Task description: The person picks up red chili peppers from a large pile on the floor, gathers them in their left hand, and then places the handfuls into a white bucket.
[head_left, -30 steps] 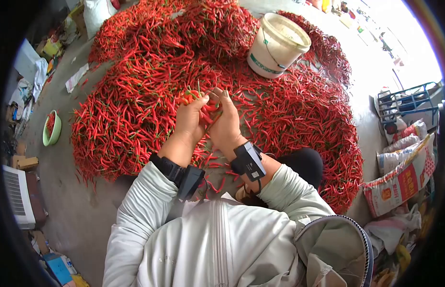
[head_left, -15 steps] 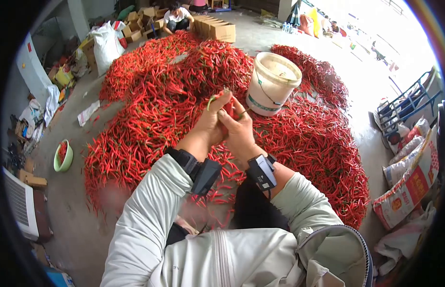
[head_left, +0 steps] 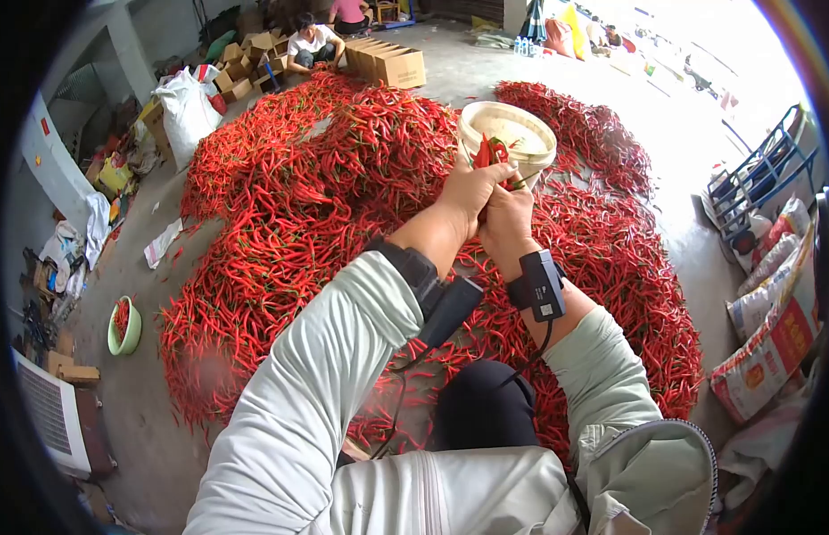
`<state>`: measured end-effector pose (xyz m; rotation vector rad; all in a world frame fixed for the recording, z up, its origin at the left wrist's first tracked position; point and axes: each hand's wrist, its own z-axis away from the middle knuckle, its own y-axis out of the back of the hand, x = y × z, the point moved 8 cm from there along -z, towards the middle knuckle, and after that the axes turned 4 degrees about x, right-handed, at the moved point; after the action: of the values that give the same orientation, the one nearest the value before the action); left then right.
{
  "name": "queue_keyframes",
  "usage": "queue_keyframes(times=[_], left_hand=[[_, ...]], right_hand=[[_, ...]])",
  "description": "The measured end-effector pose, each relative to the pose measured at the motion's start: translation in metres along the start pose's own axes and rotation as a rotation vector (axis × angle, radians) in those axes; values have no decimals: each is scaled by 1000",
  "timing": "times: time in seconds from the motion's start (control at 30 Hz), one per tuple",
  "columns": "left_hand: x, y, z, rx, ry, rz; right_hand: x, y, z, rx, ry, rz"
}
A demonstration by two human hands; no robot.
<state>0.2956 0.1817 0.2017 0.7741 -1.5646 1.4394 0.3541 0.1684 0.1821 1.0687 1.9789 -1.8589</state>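
Both hands are together in front of the white bucket (head_left: 544,134), near its rim. My left hand (head_left: 468,192) is closed round a bunch of red chilies (head_left: 491,155) that stick up above the fingers. My right hand (head_left: 508,214) is pressed against the left one, its fingers closed at the lower part of the same bunch; its fingertips are partly hidden. Below and around them spreads a large heap of red chilies (head_left: 280,259) with green stems. A black device is strapped to each wrist.
A person (head_left: 314,43) crouches behind the heap beside open cardboard boxes (head_left: 398,68). Another person in pink (head_left: 350,12) is farther back. A green bowl (head_left: 124,325) and a white sack (head_left: 187,116) are at left; printed sacks (head_left: 771,343) and a blue metal frame (head_left: 762,178) at right.
Both hands have moved right and slightly up, from over the heap to the front of the bucket. The chilies in them now show more clearly. The view has shifted slightly.
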Motion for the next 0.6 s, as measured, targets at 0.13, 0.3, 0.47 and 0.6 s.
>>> queue_keyframes(times=[0.13,0.3,0.47,0.6], left_hand=[[-16,4,2,-35,-196,-176],[-119,26,-9,-32,5,-231],[-211,69,-19,170,233,-226],[-210,49,-40,-52,340,-174]], right_hand=[[0,36,-9,79,-51,-19],[52,119,-6,285,-223,34],[103,200,12,393,-389,155],[102,214,-7,438,-415,114]])
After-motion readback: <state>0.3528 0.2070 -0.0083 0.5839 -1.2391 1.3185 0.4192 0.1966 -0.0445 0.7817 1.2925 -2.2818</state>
